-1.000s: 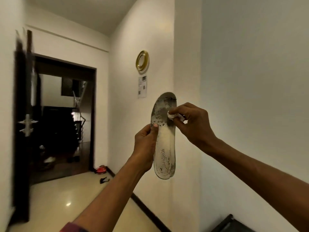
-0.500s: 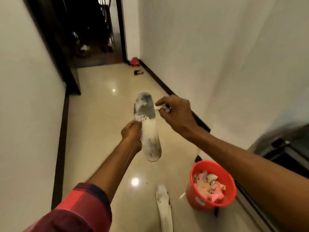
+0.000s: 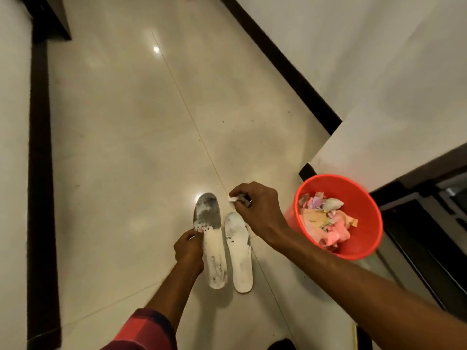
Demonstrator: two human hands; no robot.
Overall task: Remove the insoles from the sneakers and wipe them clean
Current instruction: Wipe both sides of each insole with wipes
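A stained insole is gripped at its left edge by the left hand. A small white wad, apparently a wipe, is pinched in the right hand, just right of its toe. A second insole lies on the floor immediately right, near a red bucket.

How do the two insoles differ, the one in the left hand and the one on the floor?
The held insole is pinched at its edge by the left hand; the floor insole lies flat on the tiles. The held insole has a large grey patch over its front; the floor insole shows only small dark marks. Both are white and sit side by side.
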